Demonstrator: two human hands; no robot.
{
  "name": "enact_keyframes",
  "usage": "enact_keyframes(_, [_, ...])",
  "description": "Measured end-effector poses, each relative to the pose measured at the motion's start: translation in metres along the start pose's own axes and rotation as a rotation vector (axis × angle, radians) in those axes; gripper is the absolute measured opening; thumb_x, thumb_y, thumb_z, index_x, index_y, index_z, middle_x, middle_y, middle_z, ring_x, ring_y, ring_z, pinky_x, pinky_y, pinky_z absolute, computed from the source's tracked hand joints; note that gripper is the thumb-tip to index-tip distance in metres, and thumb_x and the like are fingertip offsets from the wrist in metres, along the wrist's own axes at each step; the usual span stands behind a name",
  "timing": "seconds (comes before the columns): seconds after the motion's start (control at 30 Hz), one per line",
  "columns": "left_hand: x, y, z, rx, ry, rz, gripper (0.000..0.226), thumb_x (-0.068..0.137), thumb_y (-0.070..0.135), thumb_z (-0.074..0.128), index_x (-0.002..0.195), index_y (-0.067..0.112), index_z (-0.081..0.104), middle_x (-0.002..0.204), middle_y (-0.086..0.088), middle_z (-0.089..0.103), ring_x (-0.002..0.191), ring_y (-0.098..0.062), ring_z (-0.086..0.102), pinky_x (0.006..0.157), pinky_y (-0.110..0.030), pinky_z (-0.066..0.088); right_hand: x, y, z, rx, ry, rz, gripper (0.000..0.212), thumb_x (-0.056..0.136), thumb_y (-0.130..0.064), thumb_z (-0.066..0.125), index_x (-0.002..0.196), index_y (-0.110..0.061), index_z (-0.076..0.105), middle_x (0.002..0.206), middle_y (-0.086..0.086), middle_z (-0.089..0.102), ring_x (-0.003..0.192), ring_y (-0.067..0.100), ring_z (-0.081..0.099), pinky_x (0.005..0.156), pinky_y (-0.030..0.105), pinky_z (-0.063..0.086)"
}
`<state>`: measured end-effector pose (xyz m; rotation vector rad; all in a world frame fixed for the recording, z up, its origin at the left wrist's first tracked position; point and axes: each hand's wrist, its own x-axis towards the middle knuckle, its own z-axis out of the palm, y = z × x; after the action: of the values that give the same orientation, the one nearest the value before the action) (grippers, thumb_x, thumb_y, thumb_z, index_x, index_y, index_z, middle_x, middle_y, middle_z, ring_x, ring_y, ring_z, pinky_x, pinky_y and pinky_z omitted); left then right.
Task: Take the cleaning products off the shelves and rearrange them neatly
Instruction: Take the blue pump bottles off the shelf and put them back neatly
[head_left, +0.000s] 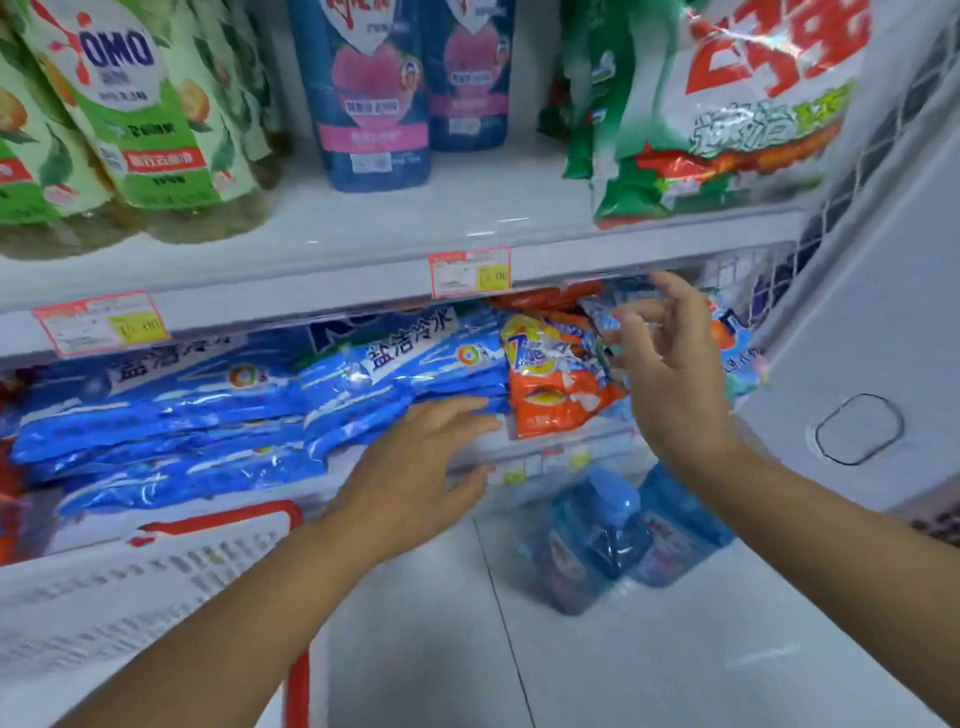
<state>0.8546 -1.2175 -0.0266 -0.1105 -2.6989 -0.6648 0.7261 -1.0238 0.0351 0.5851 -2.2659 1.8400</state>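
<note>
From the head camera, both hands reach toward the lower shelf of a store rack. The left hand is held flat with straight fingers and grips nothing; its fingertips lie at the right end of the stack of blue bags, and I cannot tell whether they touch the film. The right hand hovers farther right with fingers spread and loosely bent, also holding nothing, just in front of the orange bags and some smaller packets that it partly hides. The blue bags lie flat, piled on one another, filling the left and middle of that shelf, with their near edges hanging slightly over its lip. On the upper shelf stand green bottles at left, blue bottles with pink labels in the middle, and a large green and white bag at right. Near the person, two blue jugs sit on the floor below the shelf, and a white basket with a red rim is at near left. The likeliest trouble is the glossy film: dragging one blue bag from the pile could pull its neighbours over the edge. The orange bags look loosely propped, so a nudge from either hand might tip them onto the jugs beneath.
</note>
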Motion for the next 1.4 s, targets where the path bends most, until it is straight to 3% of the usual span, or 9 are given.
enact_keyframes(0.2, [-0.047,-0.006,0.062,-0.072,-0.443,-0.119,0.055,0.089,0.037,0.06,0.143,0.032,0.046,0.144,0.014,0.045,0.132,-0.005,0.043,0.106,-0.003,0.02,-0.081,0.101,-0.049,-0.307,-0.194,0.421,0.049,0.085,0.013,0.053,0.128,-0.01,0.048,0.111,0.008,0.055,0.109,0.033,0.059,0.08,0.022,0.047])
enact_keyframes(0.33, [-0.054,-0.009,0.065,-0.138,-0.488,-0.229,0.058,0.089,0.041,0.061,0.144,0.034,0.043,0.144,0.012,0.047,0.127,-0.004,0.047,0.11,-0.024,0.037,-0.11,0.125,-0.034,-0.727,-0.541,0.431,0.092,0.06,-0.03,0.084,0.138,-0.018,0.036,0.128,0.004,0.045,0.121,0.024,0.048,0.099,0.042,0.046])
enact_keyframes(0.4, [-0.057,-0.006,0.062,-0.187,-0.458,-0.3,0.058,0.09,0.032,0.067,0.143,0.033,0.043,0.141,0.01,0.05,0.122,-0.005,0.051,0.103,-0.021,0.04,-0.115,0.125,-0.021,-0.76,-0.469,0.516,0.113,0.059,-0.045,0.088,0.147,-0.017,0.021,0.136,0.005,0.035,0.129,0.024,0.039,0.108,0.045,0.04])
enact_keyframes(0.5, [-0.063,0.0,0.056,-0.258,-0.45,-0.398,0.061,0.09,0.027,0.069,0.144,0.031,0.041,0.142,0.009,0.049,0.121,-0.006,0.052,0.093,-0.017,0.04,-0.114,0.127,-0.007,-0.743,-0.356,0.506,0.102,0.067,-0.049,0.085,0.144,-0.018,0.026,0.13,0.007,0.042,0.125,0.029,0.048,0.102,0.045,0.045])
enact_keyframes(0.8, [-0.054,0.008,0.035,-0.413,-0.496,-0.51,0.098,0.075,0.038,0.084,0.153,0.032,0.025,0.153,0.013,0.034,0.13,-0.006,0.043,0.101,-0.022,0.04,-0.074,0.073,-0.016,-0.323,-0.577,0.479,0.076,0.056,-0.031,0.093,0.117,-0.04,0.049,0.115,-0.01,0.065,0.104,0.018,0.066,0.085,0.045,0.059])
enact_keyframes(0.93, [-0.043,0.01,0.029,-0.546,-0.566,-0.486,0.1,0.063,0.045,0.09,0.141,0.05,0.028,0.143,0.029,0.043,0.132,0.001,0.042,0.107,-0.024,0.041,-0.052,0.011,-0.022,-0.137,-0.724,0.334,0.071,0.066,-0.005,0.089,0.112,-0.046,0.054,0.099,-0.019,0.07,0.091,0.001,0.069,0.07,0.018,0.057])
enact_keyframes(1.13, [-0.025,0.023,-0.009,-0.683,-0.351,-0.54,0.074,0.058,0.033,0.094,0.114,0.05,0.049,0.112,0.026,0.065,0.105,0.003,0.063,0.076,-0.015,0.055,-0.034,-0.041,-0.031,0.085,-0.695,0.229,0.104,0.058,-0.016,0.09,0.138,-0.052,0.036,0.109,-0.032,0.066,0.102,-0.003,0.067,0.082,0.022,0.057])
enact_keyframes(1.2, [-0.018,0.029,-0.02,-0.717,-0.244,-0.529,0.076,0.056,0.029,0.095,0.116,0.045,0.053,0.112,0.024,0.068,0.105,0.001,0.064,0.081,-0.019,0.056,-0.036,-0.047,-0.029,0.144,-0.683,0.254,0.12,0.054,-0.027,0.088,0.15,-0.05,0.017,0.124,-0.027,0.061,0.11,0.001,0.065,0.084,0.023,0.057])
enact_keyframes(1.4, [0.03,0.052,-0.066,-0.646,0.031,-0.385,0.082,0.053,0.019,0.098,0.116,0.044,0.052,0.108,0.027,0.067,0.102,0.002,0.064,0.086,-0.022,0.055,-0.002,-0.088,-0.028,0.062,-0.588,0.005,0.108,0.055,-0.019,0.092,0.141,-0.036,0.03,0.117,-0.019,0.067,0.104,-0.001,0.067,0.077,0.016,0.055])
